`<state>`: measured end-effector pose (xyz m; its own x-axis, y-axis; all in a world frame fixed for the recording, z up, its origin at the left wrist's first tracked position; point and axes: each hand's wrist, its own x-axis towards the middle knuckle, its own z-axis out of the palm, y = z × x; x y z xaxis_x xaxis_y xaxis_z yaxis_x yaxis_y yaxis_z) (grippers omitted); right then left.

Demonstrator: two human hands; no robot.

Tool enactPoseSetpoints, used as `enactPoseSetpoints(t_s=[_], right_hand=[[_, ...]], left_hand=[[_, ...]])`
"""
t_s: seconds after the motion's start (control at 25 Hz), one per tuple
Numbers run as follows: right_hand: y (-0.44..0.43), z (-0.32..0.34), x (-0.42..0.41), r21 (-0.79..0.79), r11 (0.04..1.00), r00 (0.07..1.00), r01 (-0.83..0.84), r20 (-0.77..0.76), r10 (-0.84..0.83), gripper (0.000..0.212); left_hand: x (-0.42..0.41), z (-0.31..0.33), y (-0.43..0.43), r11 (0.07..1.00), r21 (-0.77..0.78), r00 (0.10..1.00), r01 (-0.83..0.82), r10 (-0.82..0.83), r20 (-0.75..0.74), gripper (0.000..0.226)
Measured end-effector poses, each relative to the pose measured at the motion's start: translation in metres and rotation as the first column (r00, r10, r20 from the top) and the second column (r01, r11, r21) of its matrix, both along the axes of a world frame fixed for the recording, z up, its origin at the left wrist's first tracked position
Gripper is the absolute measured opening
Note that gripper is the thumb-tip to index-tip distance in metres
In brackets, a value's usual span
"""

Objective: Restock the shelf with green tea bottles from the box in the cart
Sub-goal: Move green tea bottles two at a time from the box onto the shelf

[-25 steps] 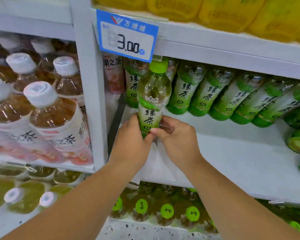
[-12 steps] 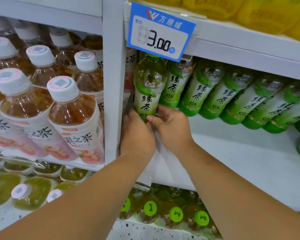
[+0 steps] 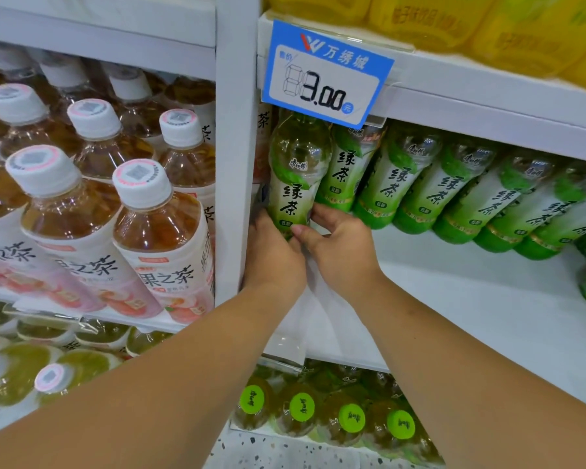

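Observation:
A green tea bottle (image 3: 296,177) stands upright at the far left end of the white shelf (image 3: 487,299), against the shelf post. Its cap is hidden behind the blue price tag. My left hand (image 3: 271,255) and my right hand (image 3: 339,245) both grip the bottle's lower part, fingers wrapped around its base. A row of several green tea bottles (image 3: 430,187) lines the back of the same shelf to the right. The box and the cart are out of view.
The white shelf post (image 3: 236,147) stands just left of my hands. Peach tea bottles (image 3: 156,231) with white caps fill the left bay. A blue price tag (image 3: 325,76) hangs from the shelf above. Green-capped bottles (image 3: 325,414) stand on the shelf below. Yellow packs (image 3: 487,25) sit on top.
Both hands have pushed the bottle deeper and leftward on the shelf, next to the back row; its cap has gone behind the price tag. The view has come closer.

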<state>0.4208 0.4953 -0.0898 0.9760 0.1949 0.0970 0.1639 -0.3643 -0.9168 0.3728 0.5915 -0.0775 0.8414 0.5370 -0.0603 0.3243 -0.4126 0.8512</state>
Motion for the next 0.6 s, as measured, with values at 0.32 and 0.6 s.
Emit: enactPoseSetpoints(t_s=[0.32, 0.6], right_hand=[[-0.027, 0.010, -0.026, -0.155, 0.978, 0.985, 0.137, -0.087, -0.151, 0.030], [-0.055, 0.020, -0.082, -0.053, 0.961, 0.868, 0.271, -0.418, -0.268, 0.033]], left_hand=[[-0.031, 0.005, -0.011, 0.987, 0.092, 0.990, 0.130, -0.124, -0.068, 0.064], [-0.073, 0.023, 0.002, 0.949, -0.237, 0.952, 0.210, -0.254, -0.173, 0.050]])
